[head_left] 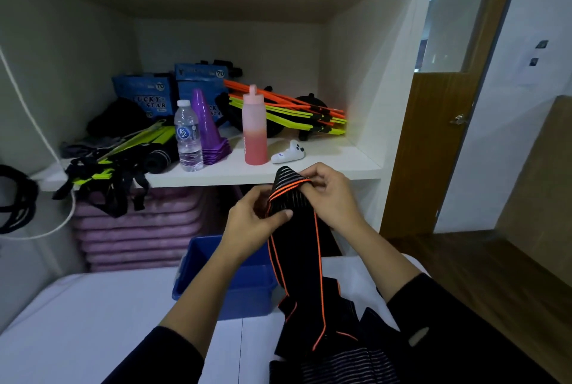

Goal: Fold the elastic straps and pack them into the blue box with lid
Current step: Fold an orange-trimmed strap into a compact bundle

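A black elastic strap [305,247] with orange edging hangs from both my hands in front of the shelf. Its top end is folded over, showing grey stripes. My left hand [253,216] grips the fold from the left, thumb pressed on its front. My right hand [329,194] pinches the fold's upper right corner. The strap's lower part trails down onto the white surface [93,315], where more black and striped strap [334,365] lies bunched. The blue box [244,284] stands open on that surface just under my left forearm. No lid is in view.
The shelf [340,166] behind holds a pink bottle [255,129], a water bottle [188,135], purple cones [207,129], blue cartons [145,95], orange and yellow rods [288,108] and a white controller [289,153]. Purple mats [136,228] are stacked below. A wooden door [433,135] stands at right.
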The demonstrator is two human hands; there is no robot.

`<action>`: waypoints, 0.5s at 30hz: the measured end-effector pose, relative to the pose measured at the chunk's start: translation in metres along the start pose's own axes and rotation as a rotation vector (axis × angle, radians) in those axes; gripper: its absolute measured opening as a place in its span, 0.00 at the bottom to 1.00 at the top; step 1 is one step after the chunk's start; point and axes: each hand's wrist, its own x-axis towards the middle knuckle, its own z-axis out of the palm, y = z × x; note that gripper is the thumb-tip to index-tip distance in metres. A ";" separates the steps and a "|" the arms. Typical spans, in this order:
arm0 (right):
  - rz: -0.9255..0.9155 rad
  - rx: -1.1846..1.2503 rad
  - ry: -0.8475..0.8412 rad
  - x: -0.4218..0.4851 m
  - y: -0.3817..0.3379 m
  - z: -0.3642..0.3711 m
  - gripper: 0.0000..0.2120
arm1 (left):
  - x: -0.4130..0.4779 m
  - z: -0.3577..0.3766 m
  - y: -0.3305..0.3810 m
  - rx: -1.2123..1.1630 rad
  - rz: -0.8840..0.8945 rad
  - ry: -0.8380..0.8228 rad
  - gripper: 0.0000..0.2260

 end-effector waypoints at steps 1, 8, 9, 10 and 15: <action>-0.011 -0.002 0.003 0.001 -0.001 0.002 0.04 | -0.001 -0.002 -0.004 0.012 -0.002 -0.006 0.13; 0.010 0.062 -0.274 -0.009 0.001 0.019 0.07 | -0.003 -0.003 -0.009 -0.033 -0.014 0.171 0.04; 0.021 0.077 -0.306 -0.012 0.005 0.022 0.09 | -0.003 -0.004 -0.009 -0.039 -0.028 0.201 0.03; 0.035 0.107 -0.328 -0.014 0.008 0.026 0.11 | -0.003 -0.006 -0.010 -0.036 -0.031 0.236 0.02; 0.076 0.244 -0.380 -0.026 0.015 0.056 0.12 | -0.016 -0.025 -0.016 0.002 -0.058 0.392 0.02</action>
